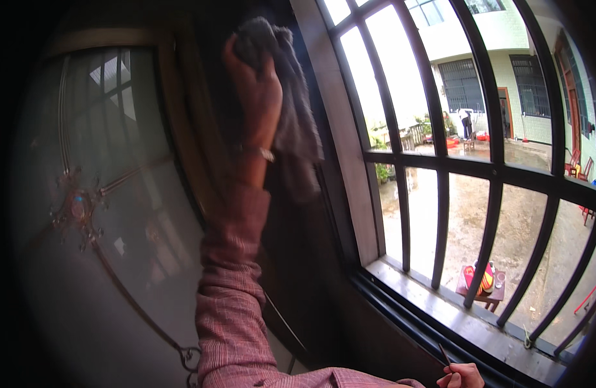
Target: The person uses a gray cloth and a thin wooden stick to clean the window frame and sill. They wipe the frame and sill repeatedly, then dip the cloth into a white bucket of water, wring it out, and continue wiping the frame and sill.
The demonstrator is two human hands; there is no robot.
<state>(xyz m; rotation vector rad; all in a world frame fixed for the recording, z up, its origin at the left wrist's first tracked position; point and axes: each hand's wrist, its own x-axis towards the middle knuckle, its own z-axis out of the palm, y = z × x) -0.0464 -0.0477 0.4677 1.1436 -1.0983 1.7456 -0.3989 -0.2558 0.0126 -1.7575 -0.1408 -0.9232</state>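
My left hand (259, 104) is raised at the upper middle, shut on a grey cloth (295, 111). The cloth bunches above the fingers and hangs down on the right side of the wrist, beside the dark edge of the window frame. A bracelet or watch shows at this wrist, above a red checked sleeve. Low at the right, my right hand (460, 376) is partly cut off by the picture's edge. Its fingers pinch a thin dark stick-like thing (443, 354) near the window's lower track.
Dark metal bars (441, 155) cross the window above a pale sill (424, 300). A glossy panel with metal ornament (79, 206) stands left. Outside are a small table (497, 292) with red and yellow things, chairs (572, 160) and a distant person (465, 123).
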